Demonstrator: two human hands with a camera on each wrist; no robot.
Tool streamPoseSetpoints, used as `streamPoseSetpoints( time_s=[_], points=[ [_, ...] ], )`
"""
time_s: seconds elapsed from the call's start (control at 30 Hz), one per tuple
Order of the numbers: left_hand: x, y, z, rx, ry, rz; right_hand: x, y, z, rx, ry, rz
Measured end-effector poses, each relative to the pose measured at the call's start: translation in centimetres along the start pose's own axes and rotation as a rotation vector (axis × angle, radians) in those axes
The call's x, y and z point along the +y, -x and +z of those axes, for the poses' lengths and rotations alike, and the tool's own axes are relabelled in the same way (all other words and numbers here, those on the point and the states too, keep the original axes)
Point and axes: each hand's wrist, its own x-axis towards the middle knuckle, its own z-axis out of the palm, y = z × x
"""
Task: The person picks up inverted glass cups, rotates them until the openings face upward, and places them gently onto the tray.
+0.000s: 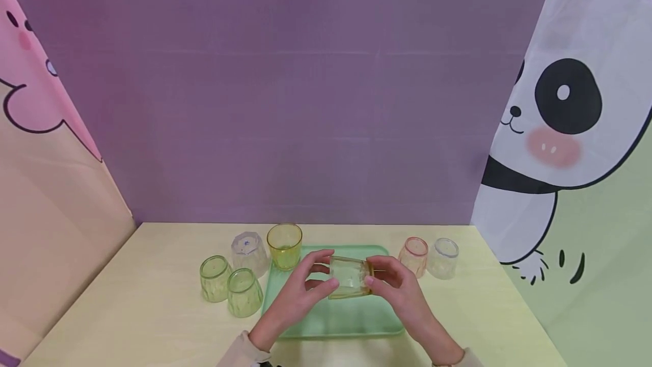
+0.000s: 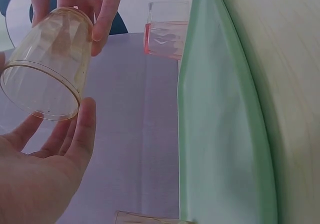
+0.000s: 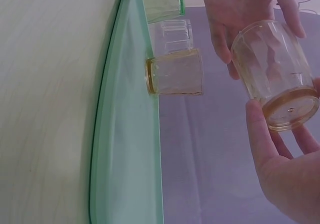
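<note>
Both hands hold a pale yellow glass tumbler (image 1: pixel 348 277) on its side above a light green tray (image 1: pixel 331 324). My left hand (image 1: pixel 300 285) has its thumb and fingertips at the tumbler's open rim, which faces left. At the other end, my right hand (image 1: pixel 402 287) pinches the thick amber base (image 3: pixel 291 108) between thumb and fingers. The glass looks see-through, with faceted sides. A second yellow tumbler (image 1: pixel 285 248) stands mouth up at the tray's back left corner, apart from both hands.
Left of the tray stand two green glasses (image 1: pixel 245 293) and a pale violet one (image 1: pixel 249 254), narrower at the top. Across on the right, a pink-rimmed glass (image 1: pixel 414 256) and a clear one (image 1: pixel 443 258) stand side by side. A purple panel (image 1: pixel 305 101) rises behind the table.
</note>
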Motion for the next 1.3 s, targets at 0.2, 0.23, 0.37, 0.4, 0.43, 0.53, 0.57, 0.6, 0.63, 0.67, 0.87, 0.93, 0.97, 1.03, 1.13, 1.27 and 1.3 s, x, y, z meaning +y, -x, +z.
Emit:
streamPoseSetpoints(
  time_s=[0.2,0.23,0.37,0.4,0.43,0.53,0.57,0.6,0.63,0.67,0.87,0.93,0.97,1.03,1.13,1.27,1.3],
  points=[
    [0.0,-0.1,-0.1,0.012,-0.001,-0.009,0.0,-0.2,0.0,-0.021,0.000,0.013],
    [0.0,-0.1,-0.1,0.014,0.002,-0.012,0.0,-0.2,-0.1,-0.028,0.002,0.012],
    [-0.1,-0.2,-0.2,0.020,-0.003,-0.005,0.0,-0.4,-0.1,-0.057,0.012,0.003],
    [-0.1,-0.2,-0.2,0.022,-0.005,-0.007,0.0,-0.4,-0.1,-0.064,0.018,0.003],
    [-0.1,-0.2,-0.3,0.023,-0.006,-0.012,0.0,-0.5,-0.1,-0.071,0.026,0.001],
    [0.0,-0.2,-0.4,0.023,0.001,-0.030,0.0,-0.6,-0.2,-0.078,0.064,-0.008],
    [0.0,-0.2,-0.4,0.021,0.003,-0.036,0.0,-0.6,-0.2,-0.079,0.079,-0.012],
    [0.1,-0.2,-0.5,0.020,0.007,-0.038,0.0,-0.6,-0.3,-0.082,0.090,-0.017],
    [0.1,-0.2,-0.5,0.018,0.006,-0.038,0.0,-0.6,-0.3,-0.085,0.099,-0.021],
    [0.1,-0.2,-0.6,0.016,0.003,-0.036,0.0,-0.7,-0.4,-0.087,0.107,-0.025],
    [0.2,-0.4,-0.8,0.002,-0.034,0.000,0.0,-0.9,-0.7,-0.116,0.147,-0.049],
    [0.2,-0.5,-0.9,-0.006,-0.044,0.010,-0.1,-1.0,-0.8,-0.119,0.161,-0.055],
    [0.3,-0.6,-0.9,-0.008,-0.050,0.014,-0.1,-1.0,-0.8,-0.120,0.169,-0.057],
    [0.4,-0.6,-1.0,-0.008,-0.062,0.019,-0.1,-1.1,-0.9,-0.123,0.186,-0.061],
    [0.8,-0.7,-1.1,-0.004,-0.087,0.022,-0.2,-1.2,-1.0,-0.133,0.206,-0.067],
    [1.2,-1.0,-1.2,0.000,-0.137,0.026,-0.2,-1.3,-1.2,-0.153,0.230,-0.075],
    [1.3,-1.0,-1.2,0.000,-0.151,0.028,-0.2,-1.4,-1.2,-0.159,0.234,-0.076]
  ],
)
